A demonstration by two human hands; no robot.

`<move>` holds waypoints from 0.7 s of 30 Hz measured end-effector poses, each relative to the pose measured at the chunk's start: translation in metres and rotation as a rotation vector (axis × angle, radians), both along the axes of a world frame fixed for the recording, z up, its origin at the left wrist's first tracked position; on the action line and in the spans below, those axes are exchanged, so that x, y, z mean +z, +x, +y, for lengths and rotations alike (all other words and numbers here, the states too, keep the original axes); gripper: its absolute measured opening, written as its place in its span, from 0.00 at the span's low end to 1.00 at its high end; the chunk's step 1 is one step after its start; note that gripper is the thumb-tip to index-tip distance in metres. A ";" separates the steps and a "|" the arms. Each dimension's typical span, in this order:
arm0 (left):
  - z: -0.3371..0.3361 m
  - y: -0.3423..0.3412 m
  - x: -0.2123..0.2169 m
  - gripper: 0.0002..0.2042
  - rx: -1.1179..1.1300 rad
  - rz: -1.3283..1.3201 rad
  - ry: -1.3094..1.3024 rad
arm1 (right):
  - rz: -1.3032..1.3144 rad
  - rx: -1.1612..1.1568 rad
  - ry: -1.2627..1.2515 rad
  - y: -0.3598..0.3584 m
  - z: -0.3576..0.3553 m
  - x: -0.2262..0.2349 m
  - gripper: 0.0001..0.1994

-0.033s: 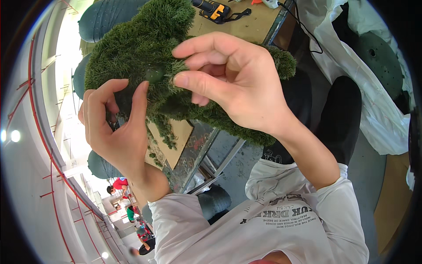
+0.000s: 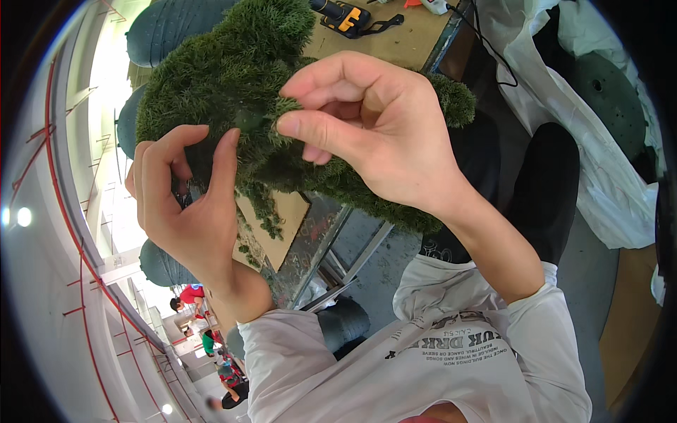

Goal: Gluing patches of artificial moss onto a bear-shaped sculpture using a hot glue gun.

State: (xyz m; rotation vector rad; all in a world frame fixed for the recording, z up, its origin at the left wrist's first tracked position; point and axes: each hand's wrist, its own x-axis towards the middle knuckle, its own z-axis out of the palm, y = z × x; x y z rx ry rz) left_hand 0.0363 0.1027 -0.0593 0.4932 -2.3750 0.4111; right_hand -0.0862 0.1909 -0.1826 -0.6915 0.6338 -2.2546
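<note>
We are gripping the green artificial foliage clump (image 2: 233, 92) at upper centre with our curled left hand (image 2: 187, 204) while our right hand (image 2: 374, 134) is pinching a sprig, risking tearing it loose.

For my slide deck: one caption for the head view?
Left hand grips a bushy green artificial foliage piece while right hand pinches a sprig.
</note>
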 end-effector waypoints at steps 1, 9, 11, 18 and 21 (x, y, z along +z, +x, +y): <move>-0.002 0.001 0.001 0.15 -0.017 -0.007 0.008 | 0.005 0.004 -0.002 0.000 -0.003 0.001 0.08; -0.007 0.004 0.000 0.14 -0.058 0.026 0.047 | 0.029 -0.023 0.054 0.007 -0.012 0.005 0.09; -0.006 0.004 -0.001 0.14 -0.040 0.036 0.058 | 0.042 -0.028 0.068 0.005 -0.010 0.007 0.09; -0.006 0.005 -0.003 0.13 -0.065 0.031 0.066 | 0.097 0.002 0.175 0.007 -0.013 0.017 0.10; -0.005 0.004 -0.003 0.13 -0.052 0.081 0.086 | 0.085 0.013 0.181 0.009 -0.016 0.016 0.09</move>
